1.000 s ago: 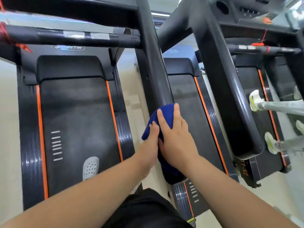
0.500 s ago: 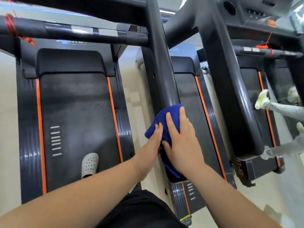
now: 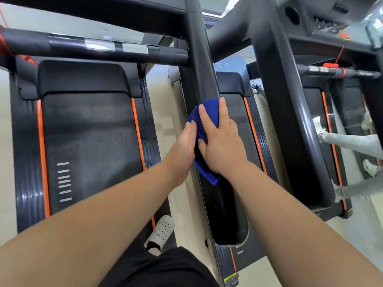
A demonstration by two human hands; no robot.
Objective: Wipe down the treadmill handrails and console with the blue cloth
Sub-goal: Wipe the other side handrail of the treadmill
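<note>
Both hands press a blue cloth around a treadmill handrail.
The treadmill [image 3: 87, 141] fills the left; its black handrail [image 3: 204, 79] runs down the middle. The right hand [image 3: 222, 141] lies on top of the cloth [image 3: 209, 114], fingers spread flat, cloth under palm and fingers. The left hand [image 3: 184, 146] cups the cloth's left side against the rail. A white shoe [image 3: 161, 230] rests on the treadmill's edge.

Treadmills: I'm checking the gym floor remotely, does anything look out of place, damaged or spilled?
Nothing stands out. Both hands, left and right, press the blue cloth around the handrail. The belt looks scuffed but unbroken, and no spill shows.
</note>
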